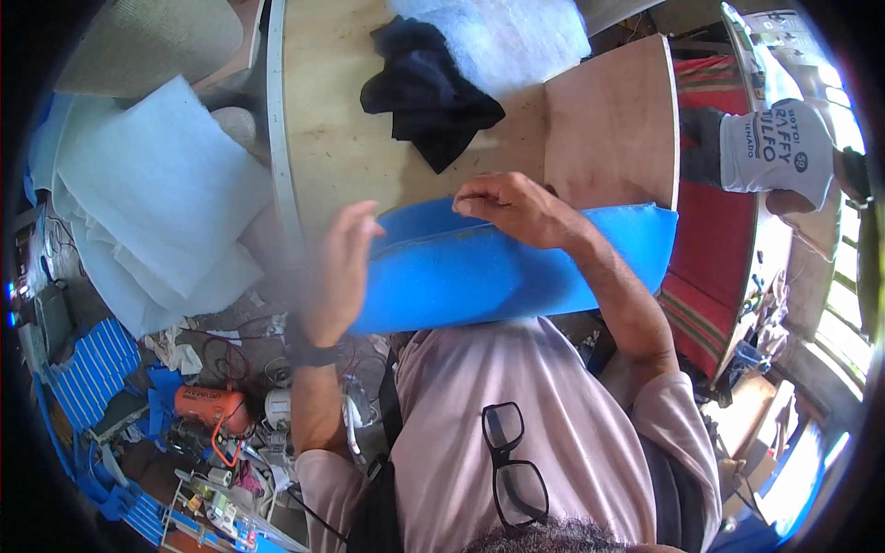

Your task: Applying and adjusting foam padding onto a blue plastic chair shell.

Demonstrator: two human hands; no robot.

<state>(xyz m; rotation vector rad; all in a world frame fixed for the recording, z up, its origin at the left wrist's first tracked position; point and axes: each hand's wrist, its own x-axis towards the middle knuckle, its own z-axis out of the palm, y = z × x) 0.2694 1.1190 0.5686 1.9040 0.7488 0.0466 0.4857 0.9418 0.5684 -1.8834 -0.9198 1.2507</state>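
Observation:
A bright blue foam piece (461, 276) lies across in front of my body, at the near edge of the wooden work surface, with a seam or fold along its upper side. My left hand (343, 267), smeared by motion, is raised at the foam's left end with its fingers stretched out and apart. Above the foam's far edge, my right hand (516, 207) has its fingers curled in a pinch. Whatever may be between those fingertips is too small to make out. Farther off, a crumpled black cloth (429, 92) rests on the pale wood.
White fibre wadding (516, 41) lies at the far side, and more wadding sheets (166, 184) are stacked at left. An upright wooden panel (613, 129) borders the right. An orange compressor tank (212, 407) stands at lower left. Another person (770, 152) is at far right.

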